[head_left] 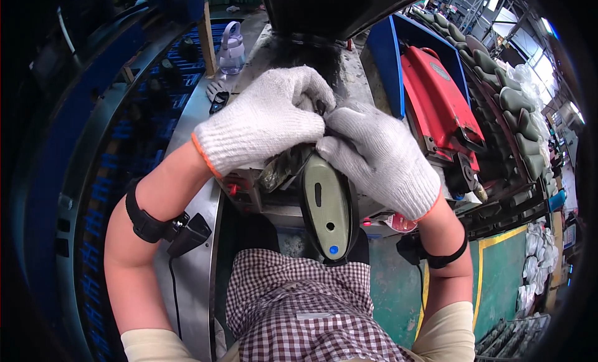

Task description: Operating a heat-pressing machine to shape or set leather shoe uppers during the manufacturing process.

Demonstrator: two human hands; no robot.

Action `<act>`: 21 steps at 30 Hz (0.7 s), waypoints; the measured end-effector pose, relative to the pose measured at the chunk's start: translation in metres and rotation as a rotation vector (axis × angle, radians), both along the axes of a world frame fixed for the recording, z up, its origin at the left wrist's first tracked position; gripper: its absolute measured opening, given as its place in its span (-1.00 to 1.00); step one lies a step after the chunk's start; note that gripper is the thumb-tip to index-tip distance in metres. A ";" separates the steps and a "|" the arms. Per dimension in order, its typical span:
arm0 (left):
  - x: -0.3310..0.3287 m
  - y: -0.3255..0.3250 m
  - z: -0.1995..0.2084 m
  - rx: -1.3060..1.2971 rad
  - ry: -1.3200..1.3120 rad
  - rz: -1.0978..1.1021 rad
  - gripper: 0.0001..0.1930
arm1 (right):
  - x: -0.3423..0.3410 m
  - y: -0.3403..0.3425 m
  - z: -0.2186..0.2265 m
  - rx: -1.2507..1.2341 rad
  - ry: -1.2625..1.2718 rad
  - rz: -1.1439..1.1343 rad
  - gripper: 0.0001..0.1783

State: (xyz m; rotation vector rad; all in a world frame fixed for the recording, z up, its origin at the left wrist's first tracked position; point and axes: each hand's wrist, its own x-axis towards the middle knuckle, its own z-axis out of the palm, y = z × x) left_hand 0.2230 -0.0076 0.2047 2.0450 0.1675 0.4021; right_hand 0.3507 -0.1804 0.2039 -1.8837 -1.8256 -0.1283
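Observation:
A long olive-green shoe-shaped piece with a dark rim points toward me, its sole side up. It carries a dark slot, a round hole and a blue dot near its close end. Both my hands wear white knitted gloves and meet over its far end, which they hide. My left hand has its fingers bent and pressed together around something dark, too covered to name. Close against it, my right hand is closed, thumb and fingers pinching at the far end of the piece.
A stained metal work surface lies beyond my hands, under a dark raised panel. To the right are a red machine cover, a blue guard and racked olive shoe-shaped pieces. A clear bottle stands at the far left.

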 end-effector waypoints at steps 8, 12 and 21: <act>-0.003 0.003 0.004 -0.223 0.091 -0.053 -0.56 | 0.026 0.015 -0.012 0.098 0.255 0.185 -0.76; 0.000 0.007 -0.003 -0.270 0.078 -0.035 -0.55 | 0.031 0.018 -0.018 -0.031 0.690 0.094 -0.71; -0.004 -0.002 0.009 0.037 0.243 0.013 -0.75 | 0.034 0.019 -0.016 -0.128 0.937 0.061 -0.71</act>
